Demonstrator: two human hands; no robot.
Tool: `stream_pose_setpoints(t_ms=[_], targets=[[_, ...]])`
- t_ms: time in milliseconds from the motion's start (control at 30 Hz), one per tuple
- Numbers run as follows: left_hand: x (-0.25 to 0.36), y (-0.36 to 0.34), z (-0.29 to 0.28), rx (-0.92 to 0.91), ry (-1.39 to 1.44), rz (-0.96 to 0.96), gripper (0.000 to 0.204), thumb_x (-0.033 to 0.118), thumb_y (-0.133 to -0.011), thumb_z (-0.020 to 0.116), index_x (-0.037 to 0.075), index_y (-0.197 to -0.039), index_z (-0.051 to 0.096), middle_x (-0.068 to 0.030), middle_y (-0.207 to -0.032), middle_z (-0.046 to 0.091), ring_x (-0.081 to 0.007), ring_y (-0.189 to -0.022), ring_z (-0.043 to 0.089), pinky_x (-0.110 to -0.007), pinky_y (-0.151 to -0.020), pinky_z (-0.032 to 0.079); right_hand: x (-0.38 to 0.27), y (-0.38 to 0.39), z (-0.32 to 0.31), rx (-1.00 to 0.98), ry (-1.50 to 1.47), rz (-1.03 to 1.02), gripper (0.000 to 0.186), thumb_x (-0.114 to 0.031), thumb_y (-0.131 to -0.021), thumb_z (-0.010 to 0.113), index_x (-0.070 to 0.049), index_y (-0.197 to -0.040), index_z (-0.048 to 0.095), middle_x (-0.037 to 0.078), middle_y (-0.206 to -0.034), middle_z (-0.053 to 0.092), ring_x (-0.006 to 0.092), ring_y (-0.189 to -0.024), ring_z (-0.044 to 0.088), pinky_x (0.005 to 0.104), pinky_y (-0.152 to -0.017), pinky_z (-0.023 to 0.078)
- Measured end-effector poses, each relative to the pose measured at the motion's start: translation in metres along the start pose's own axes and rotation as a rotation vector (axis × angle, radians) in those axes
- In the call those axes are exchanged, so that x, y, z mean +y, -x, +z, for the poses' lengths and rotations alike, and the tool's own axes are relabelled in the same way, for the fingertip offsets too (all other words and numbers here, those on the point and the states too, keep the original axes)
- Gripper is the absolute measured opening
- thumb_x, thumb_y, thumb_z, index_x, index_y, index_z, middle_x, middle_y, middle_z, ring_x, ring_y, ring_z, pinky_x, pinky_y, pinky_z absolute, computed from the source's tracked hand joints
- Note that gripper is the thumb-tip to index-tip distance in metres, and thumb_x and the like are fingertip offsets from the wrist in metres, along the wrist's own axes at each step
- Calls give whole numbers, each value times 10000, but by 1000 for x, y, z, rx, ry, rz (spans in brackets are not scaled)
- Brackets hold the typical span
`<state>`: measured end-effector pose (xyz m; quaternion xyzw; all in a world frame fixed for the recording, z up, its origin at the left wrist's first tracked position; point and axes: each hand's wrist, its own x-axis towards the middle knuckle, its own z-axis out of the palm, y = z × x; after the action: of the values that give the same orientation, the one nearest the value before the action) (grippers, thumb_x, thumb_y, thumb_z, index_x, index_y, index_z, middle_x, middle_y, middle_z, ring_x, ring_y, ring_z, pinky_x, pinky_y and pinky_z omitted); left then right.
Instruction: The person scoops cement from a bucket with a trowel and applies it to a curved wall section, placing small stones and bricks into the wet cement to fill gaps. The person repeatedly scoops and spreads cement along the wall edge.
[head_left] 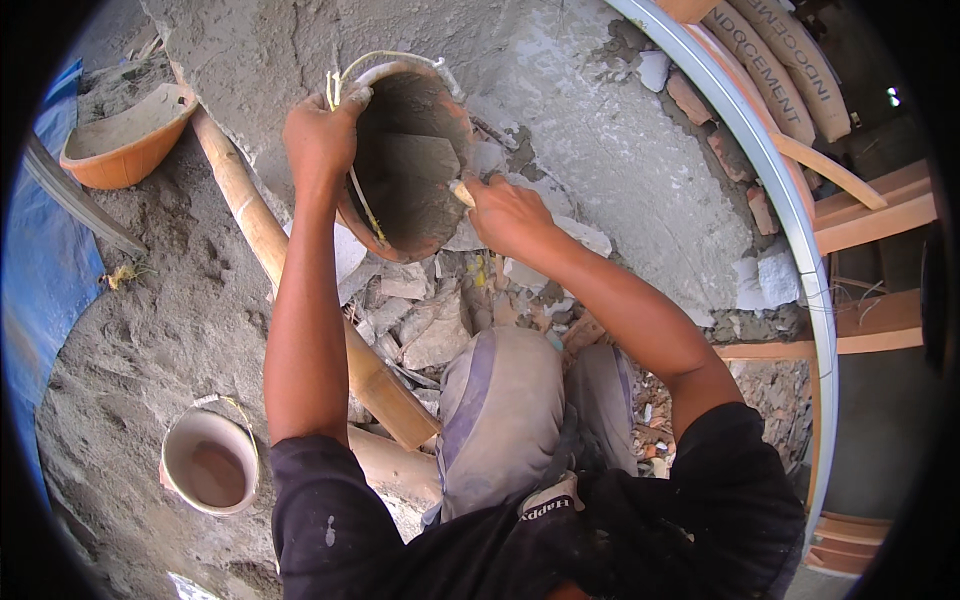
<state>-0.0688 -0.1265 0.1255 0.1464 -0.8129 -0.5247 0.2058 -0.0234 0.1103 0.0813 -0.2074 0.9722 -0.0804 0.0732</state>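
My left hand (323, 135) grips the rim and cord handle of a mortar-stained orange bucket (395, 225), which is tipped on its side in the upper middle. My right hand (505, 213) is closed on the wooden handle of a trowel (415, 160), whose grey blade reaches into the bucket. Grey residue coats the bucket's inside. Behind it is a rough grey cement surface (610, 170), and broken rubble (435, 325) lies below it.
An orange basin (125, 160) and a blue tarp (55, 300) are at left. A small pail (210, 460) stands on cement-covered ground at lower left. A bamboo pole (250, 215) slants past my left arm. A curved metal strip (800, 220), timber (870, 205) and stacked bags (760, 85) are at right.
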Motion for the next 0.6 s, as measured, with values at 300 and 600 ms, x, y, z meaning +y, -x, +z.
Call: stream_pose_setpoints(t_ms=[300,600], targets=[[-6,12,-11,-43,75,27,341,286,-853,748,-27,-989,748,-93,-804,720,-159,-730,640,-335,-719,497,-39,-45,35,-90,-26,-1,331,-70,-864,570,10,-1176,647,265,-1011,698,365,-934,713,429,-765,584],[-26,12,-10,24,74,38,368,314,-844,763,-48,-899,729,-60,-730,668,-128,-698,572,-322,-686,478,-30,-36,26,-501,-1203,114,312,-256,-891,706,4,-1058,655,96,-806,665,202,-565,651,338,-486,514]])
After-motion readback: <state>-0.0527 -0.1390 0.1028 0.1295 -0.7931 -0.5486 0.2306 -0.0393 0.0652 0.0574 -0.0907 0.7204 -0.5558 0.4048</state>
